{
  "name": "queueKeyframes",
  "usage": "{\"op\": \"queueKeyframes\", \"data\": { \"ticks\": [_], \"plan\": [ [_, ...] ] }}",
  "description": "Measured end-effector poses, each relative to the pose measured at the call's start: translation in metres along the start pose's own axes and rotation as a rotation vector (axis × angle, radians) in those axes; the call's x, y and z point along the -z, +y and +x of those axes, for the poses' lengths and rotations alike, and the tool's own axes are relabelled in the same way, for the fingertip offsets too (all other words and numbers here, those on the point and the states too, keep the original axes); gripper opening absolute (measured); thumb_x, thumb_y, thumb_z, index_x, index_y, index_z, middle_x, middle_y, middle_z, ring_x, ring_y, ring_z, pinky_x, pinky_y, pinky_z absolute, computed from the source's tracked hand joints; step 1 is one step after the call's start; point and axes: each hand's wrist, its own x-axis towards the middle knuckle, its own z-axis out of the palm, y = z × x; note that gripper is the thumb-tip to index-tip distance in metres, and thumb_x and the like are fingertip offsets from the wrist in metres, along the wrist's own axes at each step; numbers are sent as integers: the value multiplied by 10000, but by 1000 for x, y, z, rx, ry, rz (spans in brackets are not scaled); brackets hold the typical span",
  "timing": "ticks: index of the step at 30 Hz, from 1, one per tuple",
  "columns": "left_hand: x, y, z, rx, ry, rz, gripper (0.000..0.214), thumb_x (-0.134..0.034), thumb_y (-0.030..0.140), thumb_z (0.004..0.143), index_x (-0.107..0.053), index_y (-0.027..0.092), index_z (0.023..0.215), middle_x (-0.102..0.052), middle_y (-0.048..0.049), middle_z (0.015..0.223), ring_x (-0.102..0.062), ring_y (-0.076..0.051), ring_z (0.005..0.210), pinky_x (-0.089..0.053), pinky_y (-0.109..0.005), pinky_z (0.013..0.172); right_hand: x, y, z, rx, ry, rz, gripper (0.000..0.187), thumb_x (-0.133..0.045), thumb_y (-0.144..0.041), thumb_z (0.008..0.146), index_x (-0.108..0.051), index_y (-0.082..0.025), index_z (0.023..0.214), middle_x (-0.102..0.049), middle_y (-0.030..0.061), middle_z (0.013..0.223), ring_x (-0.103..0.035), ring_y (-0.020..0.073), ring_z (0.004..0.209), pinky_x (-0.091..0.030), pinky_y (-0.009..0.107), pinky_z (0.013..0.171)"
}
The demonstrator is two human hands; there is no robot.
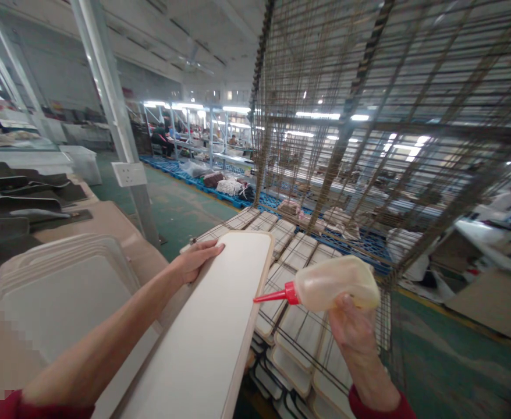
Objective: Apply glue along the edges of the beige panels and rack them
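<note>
Board (209, 326): one, long, white, rounded at the far corners, pale rim all round the visible part; held aslant in front of the body, between bench and rack, near end running out of view, support beneath not discernible. Looks stiff and fairly light for its length; judged smooth-faced and a little slippery, with a rim apt to mark or chip. Best gripped by opposite long edges, or by one edge with the near end braced, keeping off the face. Left hand (199, 260): clamped on the far left edge, remaining fingertips hidden below. Bottle (337, 283): one, cloudy, soft-walled by the look of it, easily squeezed; contents not identifiable; best held round the body. Nozzle (277, 295): red, tapering, tip at the board's right rim, contact impossible to tell. Right hand (351, 320): closed round the bottle from below, far fingers hidden. Rightward: wire rack (339, 154), with white panels (298, 327) under the lower wires. Leftward: stack (70, 291) of similar pieces beside the brown bench (127, 228). Beyond: post (109, 87) with socket (130, 174), blue pallets (172, 173).
</note>
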Motion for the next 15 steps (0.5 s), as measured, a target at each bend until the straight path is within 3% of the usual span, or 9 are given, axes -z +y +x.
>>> {"op": "queueKeyframes", "data": {
  "ticks": [10, 15],
  "plan": [
    [-4, 11, 5, 11, 28, 27, 150, -701, 117, 724, -681, 123, 873, -736, -64, 685, -654, -175, 494, -549, -267, 465, -2, -4, -4, -17, -2, -27, 460, -804, -325, 599, -670, -212, 1025, -727, 43, 727, -679, 179, 667, -579, 285, 652],
    [-6, 14, 7, 28, 37, 34, 133, -734, 131, 703, -676, 116, 821, -731, -67, 664, -653, -175, 482, -548, -264, 458, -1, -5, -6, -13, -27, -23, 385, -809, -319, 605, -689, -229, 959, -732, 42, 742, -682, 184, 671, -582, 298, 659]
  ]
}}
